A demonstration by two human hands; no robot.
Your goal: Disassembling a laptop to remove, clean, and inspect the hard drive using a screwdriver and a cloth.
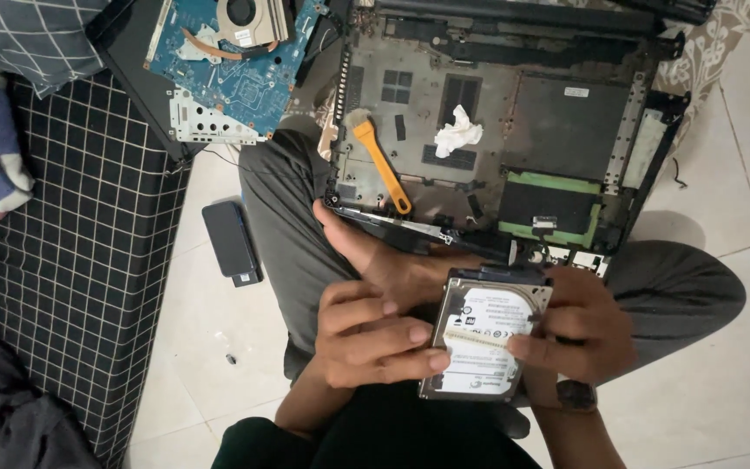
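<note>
A silver, flat metal hard drive [485, 340] sits label-up over the lap, clamped between both hands: left hand [371, 334] fingers curl closed over one edge, right hand [579, 334] pinches the other, steadying it. Beyond the fingertips lies the gutted grey laptop base [514, 122], holding an orange-handled brush [381, 165].

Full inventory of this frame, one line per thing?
hard drive: 1, silver with white label, held in both hands
laptop base shell: 1, dark grey, opened, resting on the lap
brush: 1, orange handle, lying in the shell
crumpled tissue: 1, white, in the shell
circuit board: 1, blue with fan, top left
small black box: 1, on the floor tiles
checked cloth: 1, black and white, left
left hand: 1, fingers over the drive's left side
right hand: 1, gripping its right edge
</note>
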